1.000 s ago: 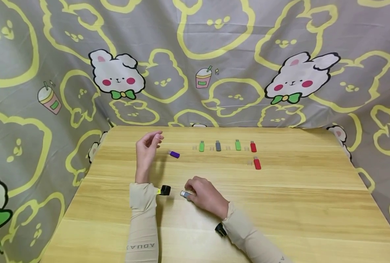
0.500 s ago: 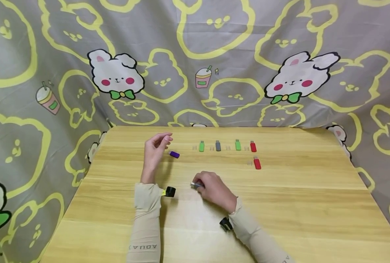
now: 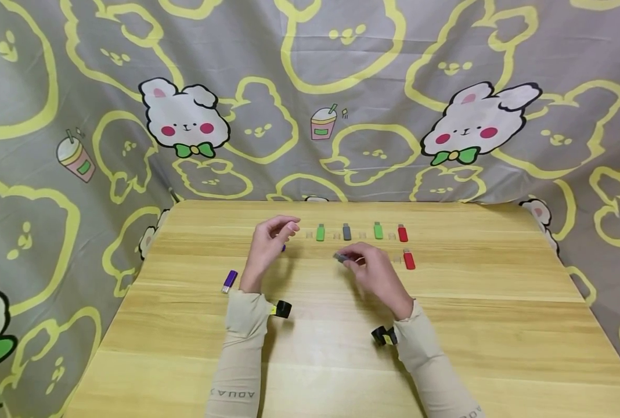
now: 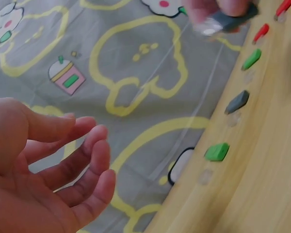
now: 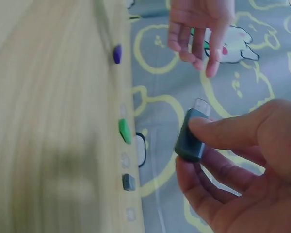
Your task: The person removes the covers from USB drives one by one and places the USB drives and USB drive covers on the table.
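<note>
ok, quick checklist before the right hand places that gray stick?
1. Gray stick pinched in the right hand: ok, held between thumb and fingers.
2. Clear cap on its end fully seated: cannot tell, too blurred.
3. Left hand free: ok, fingers relaxed, holding nothing.
4. Back-row sticks uncovered in the head view: ok; left to right, green, gray, green, red.
5. Farther purple stick fully visible from the head: not ok, left hand hides most of it.
</note>
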`<move>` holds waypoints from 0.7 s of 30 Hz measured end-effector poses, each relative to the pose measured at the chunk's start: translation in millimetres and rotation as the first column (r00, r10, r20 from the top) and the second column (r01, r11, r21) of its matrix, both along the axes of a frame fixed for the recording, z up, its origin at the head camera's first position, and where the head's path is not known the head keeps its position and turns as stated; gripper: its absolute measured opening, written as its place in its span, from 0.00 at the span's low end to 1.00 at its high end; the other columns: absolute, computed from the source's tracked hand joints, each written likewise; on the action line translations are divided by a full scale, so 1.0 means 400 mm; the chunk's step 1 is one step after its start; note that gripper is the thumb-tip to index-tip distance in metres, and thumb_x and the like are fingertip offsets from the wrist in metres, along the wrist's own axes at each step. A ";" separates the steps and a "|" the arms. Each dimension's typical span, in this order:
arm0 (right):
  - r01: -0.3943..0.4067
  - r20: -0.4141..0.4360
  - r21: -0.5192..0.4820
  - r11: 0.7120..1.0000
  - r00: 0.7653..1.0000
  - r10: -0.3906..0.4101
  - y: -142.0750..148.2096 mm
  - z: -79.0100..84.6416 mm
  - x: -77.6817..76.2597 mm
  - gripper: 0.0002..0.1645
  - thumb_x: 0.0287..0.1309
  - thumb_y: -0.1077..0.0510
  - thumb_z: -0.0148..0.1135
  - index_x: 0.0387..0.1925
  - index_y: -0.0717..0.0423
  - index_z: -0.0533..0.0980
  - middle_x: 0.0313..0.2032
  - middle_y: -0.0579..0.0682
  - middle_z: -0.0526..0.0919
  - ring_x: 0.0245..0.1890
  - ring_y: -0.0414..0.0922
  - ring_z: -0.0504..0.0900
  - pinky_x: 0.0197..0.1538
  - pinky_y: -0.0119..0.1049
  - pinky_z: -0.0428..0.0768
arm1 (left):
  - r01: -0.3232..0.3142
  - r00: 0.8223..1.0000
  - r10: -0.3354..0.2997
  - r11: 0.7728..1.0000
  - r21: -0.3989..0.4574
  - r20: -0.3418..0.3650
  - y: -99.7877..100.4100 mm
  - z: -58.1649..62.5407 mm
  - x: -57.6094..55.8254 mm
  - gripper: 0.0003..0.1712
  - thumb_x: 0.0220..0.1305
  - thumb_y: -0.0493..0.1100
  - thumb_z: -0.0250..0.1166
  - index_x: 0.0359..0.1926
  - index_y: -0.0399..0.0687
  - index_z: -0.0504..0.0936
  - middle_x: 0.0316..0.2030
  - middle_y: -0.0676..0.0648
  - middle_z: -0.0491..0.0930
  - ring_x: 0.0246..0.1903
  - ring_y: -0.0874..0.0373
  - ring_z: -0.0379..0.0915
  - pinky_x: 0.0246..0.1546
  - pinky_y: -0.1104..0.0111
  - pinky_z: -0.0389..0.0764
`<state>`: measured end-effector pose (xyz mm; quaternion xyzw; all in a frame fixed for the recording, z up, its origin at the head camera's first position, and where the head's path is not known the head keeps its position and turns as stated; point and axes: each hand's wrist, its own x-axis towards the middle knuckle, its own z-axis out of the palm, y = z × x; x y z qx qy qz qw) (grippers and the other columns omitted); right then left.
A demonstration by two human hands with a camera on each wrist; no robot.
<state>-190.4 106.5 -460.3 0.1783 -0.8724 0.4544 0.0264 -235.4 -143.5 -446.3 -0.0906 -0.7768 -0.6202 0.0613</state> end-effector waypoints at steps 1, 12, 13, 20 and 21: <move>0.012 -0.013 -0.013 1.000 1.000 -0.012 0.006 0.002 -0.002 0.12 0.62 0.72 0.68 0.46 0.60 0.86 0.43 0.53 0.87 0.41 0.48 0.85 0.45 0.42 0.86 | 0.021 1.000 -0.021 1.000 -0.007 0.002 0.008 0.001 0.002 0.13 0.75 0.35 0.61 0.53 0.29 0.84 0.43 0.30 0.84 0.43 0.36 0.80 0.40 0.67 0.81; 0.091 -0.083 -0.145 0.985 0.991 -0.104 0.032 0.024 -0.015 0.10 0.61 0.65 0.73 0.44 0.59 0.87 0.39 0.52 0.90 0.38 0.48 0.88 0.45 0.43 0.87 | 0.217 0.975 -0.214 0.975 -0.045 0.065 0.095 0.003 0.019 0.13 0.73 0.36 0.64 0.53 0.32 0.84 0.51 0.39 0.85 0.48 0.43 0.83 0.50 0.61 0.84; 0.093 -0.082 -0.156 0.983 0.991 -0.107 0.032 0.026 -0.015 0.09 0.60 0.65 0.73 0.43 0.59 0.87 0.38 0.52 0.90 0.37 0.47 0.88 0.45 0.43 0.87 | 0.236 0.970 -0.233 0.971 -0.040 0.069 0.103 0.002 0.019 0.13 0.73 0.36 0.64 0.53 0.33 0.84 0.51 0.39 0.85 0.48 0.44 0.83 0.50 0.62 0.84; 0.094 -0.101 -0.168 0.981 0.989 -0.112 0.034 0.025 -0.016 0.09 0.60 0.64 0.74 0.43 0.59 0.88 0.39 0.53 0.90 0.38 0.49 0.89 0.44 0.43 0.87 | 0.284 0.957 -0.284 0.959 -0.007 0.054 0.138 -0.011 0.025 0.13 0.71 0.36 0.67 0.52 0.35 0.86 0.48 0.39 0.85 0.45 0.48 0.83 0.48 0.65 0.83; 0.098 -0.100 -0.167 0.981 0.988 -0.116 0.035 0.025 -0.015 0.08 0.60 0.63 0.74 0.42 0.59 0.88 0.39 0.53 0.90 0.38 0.48 0.89 0.43 0.43 0.87 | 0.284 0.958 -0.283 0.959 -0.005 0.048 0.142 -0.013 0.026 0.13 0.70 0.36 0.67 0.52 0.35 0.86 0.48 0.38 0.85 0.44 0.48 0.83 0.48 0.64 0.84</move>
